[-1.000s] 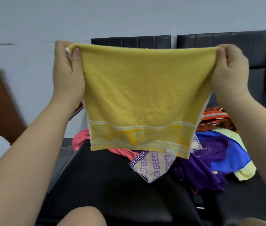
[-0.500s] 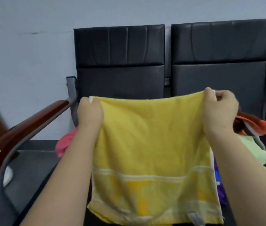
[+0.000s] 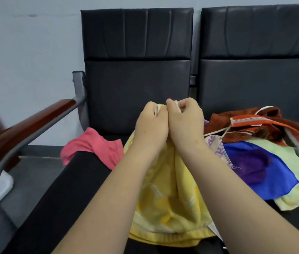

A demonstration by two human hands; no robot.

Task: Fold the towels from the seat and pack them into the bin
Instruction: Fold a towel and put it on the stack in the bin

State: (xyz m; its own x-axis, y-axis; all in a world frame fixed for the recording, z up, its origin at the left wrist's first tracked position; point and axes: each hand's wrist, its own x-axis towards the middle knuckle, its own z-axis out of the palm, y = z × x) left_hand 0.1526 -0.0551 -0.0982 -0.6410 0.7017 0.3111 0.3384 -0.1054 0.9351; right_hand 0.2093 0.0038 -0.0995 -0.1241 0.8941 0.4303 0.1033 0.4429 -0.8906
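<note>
Presently, in descending order.

- Black padded leather-look seat: carrying all the cloth. No bin is showing in this view.
- Heap of unfolded towels, made up of a rust-orange patterned towel, a blue-and-purple towel and a pink towel: lying on the seat beside and behind the hands, waiting for folding.
- Yellow terry towel with a woven border band: hanging doubled from the hands, with its hem lying near the seat's front edge.
- Left hand and right hand: pressing side by side, with curled fingers pinching the towel's top corners together.

Step in hand, by judgement: the first half-fold of this towel is closing. The next move is calling for one hand taking both corners while the other is catching the fold for a second halving.
</note>
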